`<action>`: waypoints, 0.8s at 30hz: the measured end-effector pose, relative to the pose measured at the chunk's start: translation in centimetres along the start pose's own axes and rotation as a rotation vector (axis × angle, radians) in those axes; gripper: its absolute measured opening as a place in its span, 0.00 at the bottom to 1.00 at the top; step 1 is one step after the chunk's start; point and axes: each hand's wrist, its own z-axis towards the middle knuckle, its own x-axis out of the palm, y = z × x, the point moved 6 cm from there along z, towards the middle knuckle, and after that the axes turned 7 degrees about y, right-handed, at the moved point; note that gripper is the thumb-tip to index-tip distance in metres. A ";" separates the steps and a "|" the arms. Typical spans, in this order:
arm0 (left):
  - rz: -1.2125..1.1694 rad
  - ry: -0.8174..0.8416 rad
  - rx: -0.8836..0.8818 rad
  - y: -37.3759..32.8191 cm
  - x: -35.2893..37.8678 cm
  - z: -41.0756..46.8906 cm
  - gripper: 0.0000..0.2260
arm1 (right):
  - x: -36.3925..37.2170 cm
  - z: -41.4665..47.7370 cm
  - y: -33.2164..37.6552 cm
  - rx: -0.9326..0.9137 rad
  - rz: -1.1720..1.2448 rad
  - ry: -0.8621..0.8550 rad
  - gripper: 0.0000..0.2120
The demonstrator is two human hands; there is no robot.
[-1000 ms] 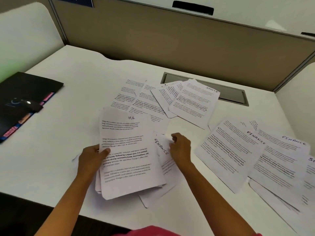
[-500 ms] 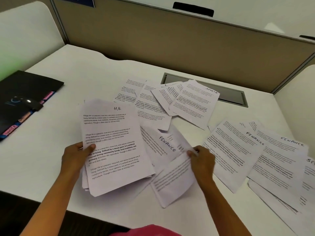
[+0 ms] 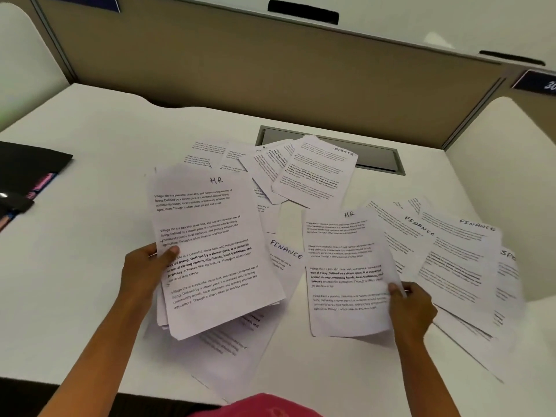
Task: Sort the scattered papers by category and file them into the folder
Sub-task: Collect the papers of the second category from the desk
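Observation:
My left hand [image 3: 144, 266] grips a stack of sheets marked HR [image 3: 210, 248] by its left edge, lifted a little off the white desk [image 3: 90, 145]. My right hand [image 3: 412, 308] pinches the right edge of a single sheet also marked HR [image 3: 346, 272], held to the right of the stack. Between them a sheet marked FINANCE [image 3: 285, 254] lies flat, partly under the stack. More FINANCE sheets [image 3: 460, 260] fan out at the right. A SPORTS sheet [image 3: 316, 173] tops a loose pile at the back. The black folder [image 3: 27, 170] with coloured tabs lies at the far left.
A grey cable hatch [image 3: 379, 158] is set into the desk behind the SPORTS pile. Tan partition walls [image 3: 240, 70] close off the back and sides. The desk's front edge runs just below my forearms.
My right hand has pulled an HR sheet out from the middle pile and carried it to the right. The left hand has raised its HR stack slightly and shifted it left.

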 end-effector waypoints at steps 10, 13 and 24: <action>-0.004 0.093 -0.009 0.2 3.0 -0.4 0.11 | -5.7 -5.0 9.5 -0.693 -0.098 -0.470 0.05; -0.019 0.117 -0.008 0.0 4.0 -0.6 0.09 | -6.7 -5.6 11.9 -0.665 0.138 -0.462 0.04; -0.113 0.140 0.019 -1.5 7.3 -1.6 0.08 | 5.2 -5.2 10.8 -0.033 0.457 0.352 0.07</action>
